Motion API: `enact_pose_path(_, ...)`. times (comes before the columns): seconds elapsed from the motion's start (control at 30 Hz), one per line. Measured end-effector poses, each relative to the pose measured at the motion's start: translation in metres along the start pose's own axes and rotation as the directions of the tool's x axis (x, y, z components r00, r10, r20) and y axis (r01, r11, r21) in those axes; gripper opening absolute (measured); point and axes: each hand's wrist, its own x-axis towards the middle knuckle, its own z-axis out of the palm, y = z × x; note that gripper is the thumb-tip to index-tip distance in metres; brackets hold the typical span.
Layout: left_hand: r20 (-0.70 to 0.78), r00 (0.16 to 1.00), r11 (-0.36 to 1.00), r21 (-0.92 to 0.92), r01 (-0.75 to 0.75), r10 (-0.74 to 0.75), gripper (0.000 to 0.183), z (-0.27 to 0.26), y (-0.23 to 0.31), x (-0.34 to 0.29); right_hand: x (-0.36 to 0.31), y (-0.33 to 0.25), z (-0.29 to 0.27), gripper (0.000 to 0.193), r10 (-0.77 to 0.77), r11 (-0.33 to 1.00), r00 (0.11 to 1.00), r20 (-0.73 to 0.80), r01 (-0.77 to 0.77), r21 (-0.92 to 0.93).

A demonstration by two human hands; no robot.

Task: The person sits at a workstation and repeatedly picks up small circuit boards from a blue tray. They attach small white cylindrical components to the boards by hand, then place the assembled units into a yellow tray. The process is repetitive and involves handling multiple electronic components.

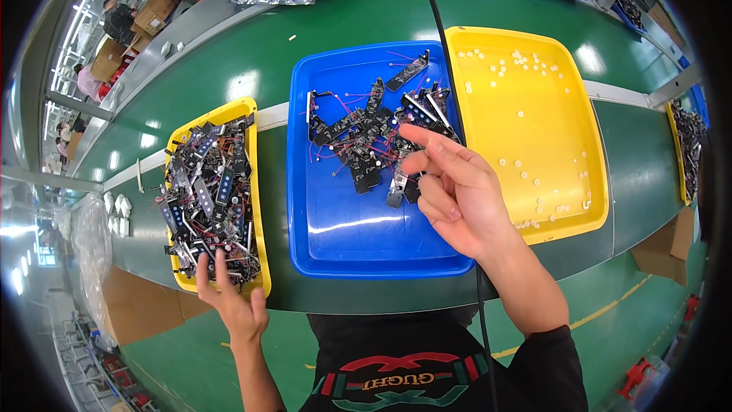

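Black circuit boards (212,198) with red wires, left hand (232,301) open, right hand (457,194) loosely open, empty.

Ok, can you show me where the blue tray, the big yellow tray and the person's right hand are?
blue tray (343,236): head view, bare floor of the tray.
big yellow tray (534,130): head view, bare middle of its floor.
right hand (457,198): head view, middle of the hand.

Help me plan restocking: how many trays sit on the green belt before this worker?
3: a small yellow tray at the left hand, a blue tray under the right hand, a large yellow tray rightmost. Further bins at the frame edges are partly cut off.
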Motion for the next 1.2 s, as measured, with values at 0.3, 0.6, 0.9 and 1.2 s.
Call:
enact_pose_path(0.3, -0.304, 0.953, 0.981, -0.189, -0.049, -0.011, 0.035, -0.020, 0.089, 0.078, 0.003, 0.003, -0.003, 0.026, 0.003, 1.000, 1.000, -0.005, -0.003, -0.008)
enact_pose_path(0.6, 0.032, 0.998, 0.998, -0.020, -0.062, 0.062, 0.030, 0.084, 0.122, 0.191, 0.008, 0.002, -0.009, 0.027, 0.009, 1.000, 0.997, 0.071, -0.008, -0.016)
enact_pose_path(0.9, -0.068, 0.991, 0.895, -0.440, 0.072, -0.113, 0.021, 0.068, 0.126, 0.194, 0.002, -0.001, -0.008, 0.025, -0.022, 0.998, 0.998, 0.063, 0.026, -0.062)
enact_pose_path(1.2, 0.073, 0.993, 0.728, -0.676, 0.115, -0.090, 0.023, 0.060, 0.129, 0.186, 0.006, 0.007, -0.005, 0.016, -0.071, 0.976, 0.996, 0.060, 0.082, -0.202)
